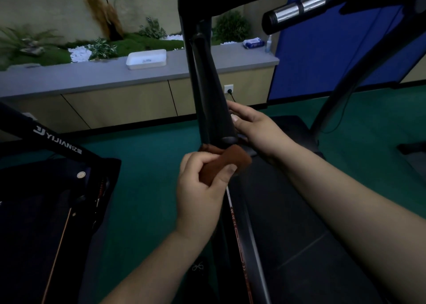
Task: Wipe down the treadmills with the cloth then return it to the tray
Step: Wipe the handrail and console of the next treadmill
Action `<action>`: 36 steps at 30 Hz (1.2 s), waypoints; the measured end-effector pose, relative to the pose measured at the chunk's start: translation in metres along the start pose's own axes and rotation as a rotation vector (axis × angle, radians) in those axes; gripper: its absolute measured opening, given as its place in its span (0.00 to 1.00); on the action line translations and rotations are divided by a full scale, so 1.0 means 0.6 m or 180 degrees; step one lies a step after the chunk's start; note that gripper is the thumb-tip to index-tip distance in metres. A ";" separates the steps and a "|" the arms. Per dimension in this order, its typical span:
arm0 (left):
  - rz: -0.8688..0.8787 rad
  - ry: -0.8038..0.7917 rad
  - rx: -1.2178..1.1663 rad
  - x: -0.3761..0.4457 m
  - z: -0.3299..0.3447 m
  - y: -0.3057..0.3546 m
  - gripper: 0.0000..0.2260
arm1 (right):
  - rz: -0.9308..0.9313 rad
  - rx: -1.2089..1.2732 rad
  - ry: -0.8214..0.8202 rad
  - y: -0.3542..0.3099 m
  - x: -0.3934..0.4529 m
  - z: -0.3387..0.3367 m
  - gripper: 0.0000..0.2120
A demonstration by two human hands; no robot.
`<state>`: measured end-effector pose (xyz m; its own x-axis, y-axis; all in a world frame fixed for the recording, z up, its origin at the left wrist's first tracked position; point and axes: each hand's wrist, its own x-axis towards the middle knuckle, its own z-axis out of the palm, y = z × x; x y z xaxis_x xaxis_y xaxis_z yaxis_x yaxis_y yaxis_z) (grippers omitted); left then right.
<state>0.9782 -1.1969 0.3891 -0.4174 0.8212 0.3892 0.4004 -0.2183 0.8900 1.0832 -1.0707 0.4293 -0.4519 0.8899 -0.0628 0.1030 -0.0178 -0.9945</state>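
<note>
A brown cloth (232,159) is bunched in my left hand (202,186) and pressed against the foot of the black treadmill upright (207,91), just above the side rail. My right hand (255,128) rests on the right side of that same upright, fingers laid against it, holding nothing loose. The treadmill's dark belt (299,223) runs down the right half of the view. A white tray (146,59) stands on the grey counter (92,75) behind the upright, to its left.
A second treadmill (46,200) with YIJIAN lettering stands at the left, green floor between the two. A chrome-tipped handlebar (297,8) juts overhead at the upper right. A wipes pack (253,43) and a bottle (268,44) sit on the counter's right end, plants behind.
</note>
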 end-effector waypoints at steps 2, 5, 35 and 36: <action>-0.0172 0.0065 0.0009 0.007 0.015 -0.017 0.08 | 0.0033 0.0039 -0.0007 -0.001 0.000 0.000 0.20; -0.0732 0.0002 -0.0050 0.004 0.020 -0.035 0.10 | 0.0030 0.0054 -0.0027 -0.001 0.000 -0.001 0.20; 0.0550 -0.0691 0.0365 0.249 0.047 0.196 0.16 | -0.0930 0.0207 0.0570 -0.144 -0.032 -0.059 0.12; 0.0527 -0.0900 0.0397 0.257 0.062 0.205 0.16 | -0.0913 0.0241 0.0710 -0.152 -0.026 -0.064 0.13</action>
<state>0.9936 -1.0771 0.5497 -0.1029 0.8974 0.4290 0.5475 -0.3090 0.7777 1.1148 -1.0656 0.5241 -0.2479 0.9409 0.2309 -0.0695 0.2205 -0.9729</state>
